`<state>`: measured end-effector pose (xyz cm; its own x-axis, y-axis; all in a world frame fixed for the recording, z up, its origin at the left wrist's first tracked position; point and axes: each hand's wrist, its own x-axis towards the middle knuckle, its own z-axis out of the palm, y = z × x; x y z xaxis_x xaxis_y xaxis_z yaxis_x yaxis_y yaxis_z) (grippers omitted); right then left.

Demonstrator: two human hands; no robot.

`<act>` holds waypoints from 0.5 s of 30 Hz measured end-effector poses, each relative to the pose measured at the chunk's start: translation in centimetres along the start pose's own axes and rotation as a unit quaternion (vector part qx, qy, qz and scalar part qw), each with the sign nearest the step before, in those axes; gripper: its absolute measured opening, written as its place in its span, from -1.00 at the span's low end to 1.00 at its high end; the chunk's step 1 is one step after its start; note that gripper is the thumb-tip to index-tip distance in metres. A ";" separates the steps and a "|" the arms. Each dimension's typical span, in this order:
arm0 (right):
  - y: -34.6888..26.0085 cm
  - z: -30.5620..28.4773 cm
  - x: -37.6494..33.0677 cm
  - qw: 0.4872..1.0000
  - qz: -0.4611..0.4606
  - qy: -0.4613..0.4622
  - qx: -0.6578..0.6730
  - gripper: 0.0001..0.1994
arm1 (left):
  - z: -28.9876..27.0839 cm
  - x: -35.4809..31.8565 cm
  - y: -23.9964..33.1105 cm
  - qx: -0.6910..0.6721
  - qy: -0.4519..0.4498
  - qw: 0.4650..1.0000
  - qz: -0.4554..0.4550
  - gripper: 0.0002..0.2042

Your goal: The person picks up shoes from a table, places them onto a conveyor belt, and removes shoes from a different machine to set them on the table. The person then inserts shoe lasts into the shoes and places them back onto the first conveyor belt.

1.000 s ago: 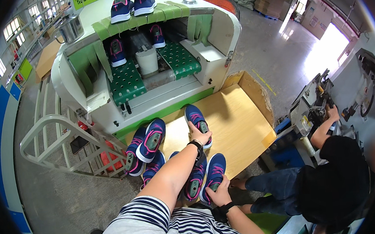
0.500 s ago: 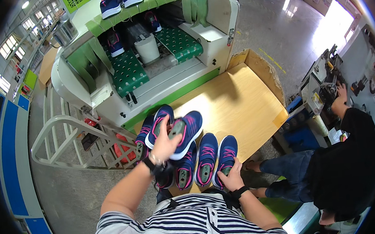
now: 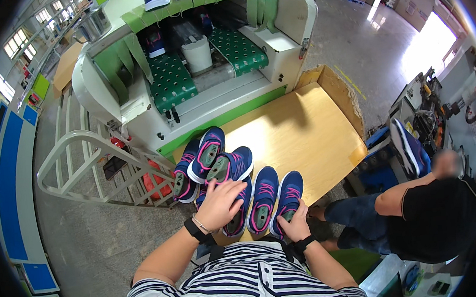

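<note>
Several navy sneakers with pink laces and white soles lie on the near end of a wooden tabletop (image 3: 302, 122). My right hand (image 3: 295, 223) grips the heel of the rightmost sneaker (image 3: 291, 193), its thumb at the shoe's opening. Just left of that stands another sneaker (image 3: 265, 186). My left hand (image 3: 221, 205) is open, fingers stretched over the left-hand group, close to the collar of a sneaker (image 3: 241, 162) resting on others. Behind this one, a second sneaker (image 3: 213, 142) leans on the pile, with a further sneaker (image 3: 183, 177) at its left. Grey-green forms fill the shoe openings.
Ahead stands a white machine (image 3: 228, 91) with perforated green belts (image 3: 173, 84) and sneakers inside and on top. A metal rail frame (image 3: 79, 165) is at left. At right, a co-worker (image 3: 441, 217) stands by equipment, near an upright sneaker (image 3: 409, 146).
My left hand has let go of the sneakers and drawn back toward me; they now rest on the pile. My right hand stays put. The co-worker has shifted, and a sneaker now shows there.
</note>
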<state>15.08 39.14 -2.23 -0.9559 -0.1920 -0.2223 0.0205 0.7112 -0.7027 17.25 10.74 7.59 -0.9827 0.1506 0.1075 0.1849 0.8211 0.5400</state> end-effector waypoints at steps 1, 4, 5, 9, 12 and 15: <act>-0.1 0.0 0.0 1.000 0.000 0.000 0.002 -0.06 | 0.1 0.2 -0.1 0.002 0.002 1.000 -0.001 -0.56; -0.7 -0.6 -0.1 1.000 0.011 -0.008 0.003 -0.06 | 0.1 1.1 0.1 -0.052 -0.092 0.994 0.017 -0.57; -0.6 -0.5 -0.1 1.000 0.010 -0.007 0.005 -0.06 | 0.0 1.3 0.3 -0.050 -0.093 0.994 0.018 -0.57; 0.2 -0.2 -0.2 1.000 -0.006 0.004 -0.006 -0.08 | 0.0 3.2 0.3 -0.099 -0.095 0.990 0.037 -0.54; 0.0 -0.5 0.1 0.999 0.017 -0.037 0.002 -0.03 | 0.7 5.5 -0.6 -0.088 -0.031 0.996 0.013 -0.49; 0.1 -0.7 0.0 1.000 0.005 -0.014 -0.001 -0.09 | 0.8 10.3 -1.9 -0.046 0.034 0.998 -0.007 -0.46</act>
<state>14.84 39.63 -1.84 -0.9469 -0.2043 -0.2483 0.0293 0.7141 -0.6994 6.72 11.14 7.02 -0.9829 0.0992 0.1549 0.1746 0.7681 0.6161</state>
